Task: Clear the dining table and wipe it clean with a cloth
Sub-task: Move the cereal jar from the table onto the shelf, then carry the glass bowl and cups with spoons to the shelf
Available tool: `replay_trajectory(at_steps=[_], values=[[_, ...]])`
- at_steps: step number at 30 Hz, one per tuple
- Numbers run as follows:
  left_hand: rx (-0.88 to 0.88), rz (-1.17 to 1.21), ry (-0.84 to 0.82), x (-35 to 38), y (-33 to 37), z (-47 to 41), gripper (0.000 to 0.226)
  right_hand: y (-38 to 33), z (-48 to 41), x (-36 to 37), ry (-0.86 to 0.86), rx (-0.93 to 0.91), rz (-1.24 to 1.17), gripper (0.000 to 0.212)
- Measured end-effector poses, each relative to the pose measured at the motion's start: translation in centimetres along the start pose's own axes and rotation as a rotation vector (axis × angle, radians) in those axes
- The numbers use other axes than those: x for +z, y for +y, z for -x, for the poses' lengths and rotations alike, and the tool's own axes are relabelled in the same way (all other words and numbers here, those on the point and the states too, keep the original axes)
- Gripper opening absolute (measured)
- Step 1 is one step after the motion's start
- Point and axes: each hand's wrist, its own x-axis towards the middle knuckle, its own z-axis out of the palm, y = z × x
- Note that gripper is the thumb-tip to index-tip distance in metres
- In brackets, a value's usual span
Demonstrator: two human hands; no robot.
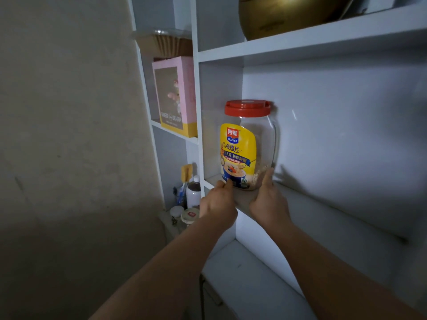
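Person, seen from own head camera: two arms and two hands in view.

Left forearm point(161, 262): bare along its whole visible length, from the near bottom edge to the far wrist. Smooth outline.

Right forearm point(335, 262): likewise bare, cut off by the near right corner.

Both look broad at the near edge and taper toward the wrists (the wide-angle lens stretches them). The near stretches lie in dim shade; wrists and hands catch more light.

Left hand point(217, 204): bare; the back, a row of knuckles and the thumb show.

Right hand point(269, 204): bare; back and thumb show, fingers mostly hidden.

Nails too blurred to describe.
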Motion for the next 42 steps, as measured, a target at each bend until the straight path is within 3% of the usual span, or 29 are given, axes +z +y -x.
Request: replay_trajectory(at_steps=[5, 14, 19, 42], values=[[-0.128, 0.328, 0.070, 0.0, -0.3, 2.9, 0.050, 0.7, 2.0, 0.1, 0.131, -0.186, -0.148, 0.073], [-0.409, 0.215, 0.065, -2.6, -1.4, 12.2, 0.028, 0.3, 8.5, 0.3, 0.067, -0.402, -0.150, 0.045], [-0.548, 0.190, 0.094, -3.6, -1.8, 19.2, 0.025, -0.1, 13.4, 0.6, -0.155, -0.512, -0.149, 0.027], [-1.372, 0.055, 0.529, -10.1, -1.6, 56.4, 0.022, -12.9, 42.6, 0.1, -0.899, -1.121, -0.401, 0.025]])
